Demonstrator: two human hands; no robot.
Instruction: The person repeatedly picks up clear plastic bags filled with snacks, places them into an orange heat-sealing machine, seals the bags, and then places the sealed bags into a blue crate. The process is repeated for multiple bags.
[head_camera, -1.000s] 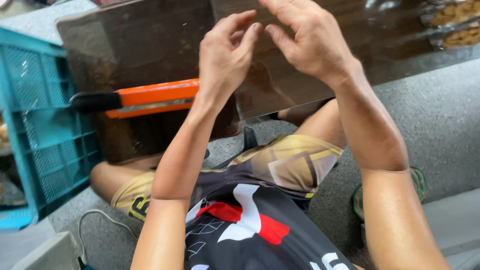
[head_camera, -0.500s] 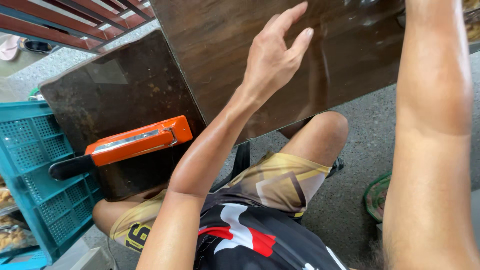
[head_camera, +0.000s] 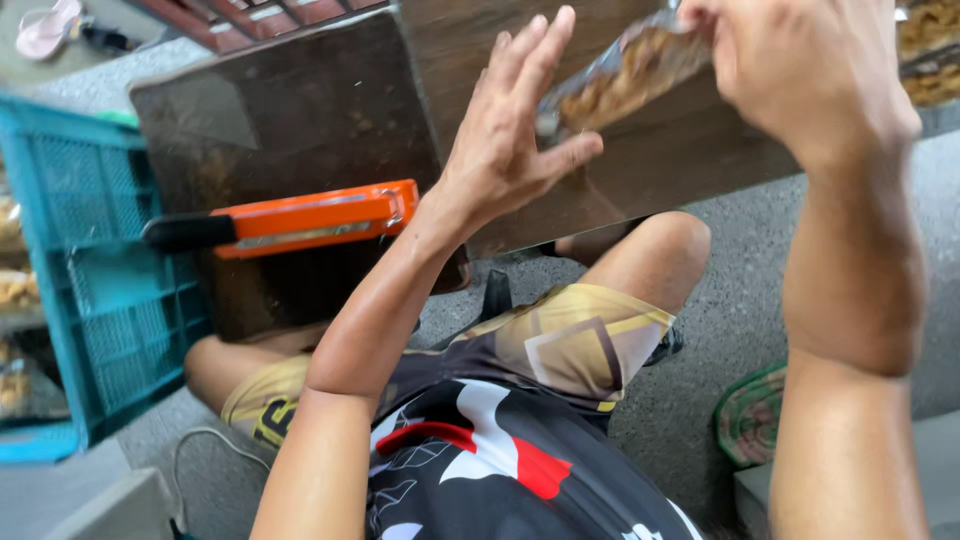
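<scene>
I'm seeing the right hand (head_camera: 800, 75) pinching a clear snack bag (head_camera: 625, 70) above the dark desk (head_camera: 300, 120); left hand (head_camera: 510, 135) is spreading open, fingers touching the bag. Orange sealer (head_camera: 310, 218) is sitting left of the bag.

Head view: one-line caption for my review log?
Right hand pinches a clear snack bag; left hand open beside it, above an orange sealer.
</scene>
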